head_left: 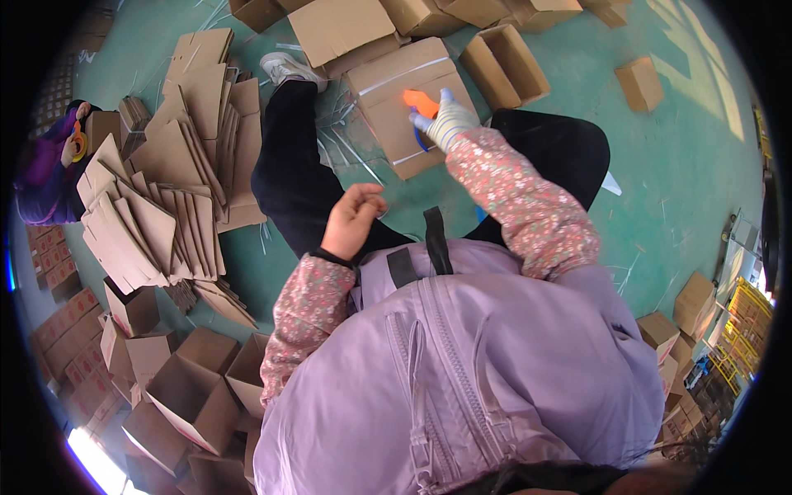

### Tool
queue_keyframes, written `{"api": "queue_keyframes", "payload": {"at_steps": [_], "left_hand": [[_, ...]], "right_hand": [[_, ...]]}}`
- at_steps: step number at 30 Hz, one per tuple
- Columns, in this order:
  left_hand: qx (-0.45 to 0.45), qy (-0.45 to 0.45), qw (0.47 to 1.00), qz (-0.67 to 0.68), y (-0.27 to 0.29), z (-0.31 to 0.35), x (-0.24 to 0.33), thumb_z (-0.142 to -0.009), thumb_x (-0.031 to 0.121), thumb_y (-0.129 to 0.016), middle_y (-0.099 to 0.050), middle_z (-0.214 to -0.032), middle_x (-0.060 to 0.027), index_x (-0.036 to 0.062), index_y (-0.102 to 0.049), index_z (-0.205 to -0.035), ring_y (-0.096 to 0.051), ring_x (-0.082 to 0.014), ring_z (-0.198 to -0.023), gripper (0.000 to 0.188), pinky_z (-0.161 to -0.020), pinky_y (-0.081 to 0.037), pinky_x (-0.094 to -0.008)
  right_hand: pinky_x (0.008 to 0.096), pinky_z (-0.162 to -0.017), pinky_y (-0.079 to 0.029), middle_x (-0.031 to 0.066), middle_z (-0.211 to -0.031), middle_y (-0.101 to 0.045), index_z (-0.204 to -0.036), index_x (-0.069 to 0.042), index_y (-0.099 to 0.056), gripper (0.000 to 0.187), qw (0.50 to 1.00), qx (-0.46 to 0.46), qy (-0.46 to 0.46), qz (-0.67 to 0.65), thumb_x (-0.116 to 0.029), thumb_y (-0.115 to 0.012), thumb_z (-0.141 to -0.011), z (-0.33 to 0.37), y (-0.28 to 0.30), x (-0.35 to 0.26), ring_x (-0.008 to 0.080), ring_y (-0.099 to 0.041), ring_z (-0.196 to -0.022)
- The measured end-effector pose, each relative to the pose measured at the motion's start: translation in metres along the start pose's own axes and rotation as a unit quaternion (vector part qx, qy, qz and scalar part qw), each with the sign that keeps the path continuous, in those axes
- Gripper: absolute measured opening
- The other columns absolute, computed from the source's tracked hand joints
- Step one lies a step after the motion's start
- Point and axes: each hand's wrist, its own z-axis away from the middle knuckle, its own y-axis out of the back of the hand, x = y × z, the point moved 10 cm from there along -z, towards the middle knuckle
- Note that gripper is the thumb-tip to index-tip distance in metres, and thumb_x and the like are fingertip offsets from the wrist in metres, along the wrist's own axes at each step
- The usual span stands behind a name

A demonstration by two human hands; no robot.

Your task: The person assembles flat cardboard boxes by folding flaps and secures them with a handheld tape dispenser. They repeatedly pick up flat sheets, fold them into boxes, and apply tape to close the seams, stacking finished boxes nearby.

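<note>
Brown cardboard bundle (388,120): flat, squarish, lying far centre between the legs (289,157); white straps (404,76) cross its far and near ends. Left hand (353,221), bare, nearer: fingers half curled; cannot tell whether it grips anything. Right hand (452,124), gloved, over bundle's right side: closed around orange tool (422,103). Count: one bundle, two straps, one tool.

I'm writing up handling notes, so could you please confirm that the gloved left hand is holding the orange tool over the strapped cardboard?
Not quite: the head view shows that it is the gloved right hand holding the orange tool over the strapped cardboard.
</note>
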Motion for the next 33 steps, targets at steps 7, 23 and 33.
{"api": "queue_keyframes", "payload": {"at_steps": [7,23,33], "left_hand": [[0.007,0.066,0.997,0.032,-0.006,-0.017,-0.037,-0.090,0.007,-0.046,-0.059,-0.087,-0.0060,-0.0032,-0.050,-0.108,-0.057,-0.0121,-0.082,0.021,-0.076,-0.046,-0.0239],[0.005,-0.100,0.964,0.245,-0.027,-0.039,0.048,-0.094,0.030,-0.045,-0.042,-0.129,-0.0108,0.0042,-0.026,-0.136,-0.048,-0.0243,-0.114,0.052,-0.089,-0.046,-0.0383],[-0.108,-0.230,0.913,0.318,-0.053,0.001,0.103,-0.096,0.021,-0.040,-0.042,-0.129,-0.0117,0.0048,-0.029,-0.132,-0.048,-0.0269,-0.116,0.040,-0.095,-0.043,-0.0439]], "right_hand": [[0.0435,-0.093,-0.039,0.0213,-0.114,-0.054,-0.139,-0.005,-0.008,0.102,0.992,-0.073,-0.048,0.090,-0.046,-0.069,-0.069,-0.024,-0.084,0.019,0.0316,-0.055,-0.104],[0.0365,-0.085,-0.050,0.0122,-0.103,-0.063,-0.115,0.003,-0.053,0.044,0.536,-0.267,0.082,-0.797,-0.017,-0.062,-0.077,0.069,0.029,-0.050,0.0220,-0.062,-0.094],[0.0419,-0.087,-0.047,0.0132,-0.106,-0.060,-0.125,0.002,-0.043,0.060,0.552,-0.221,0.184,-0.782,-0.034,-0.058,-0.080,0.111,0.064,-0.072,0.0254,-0.059,-0.096]]}}
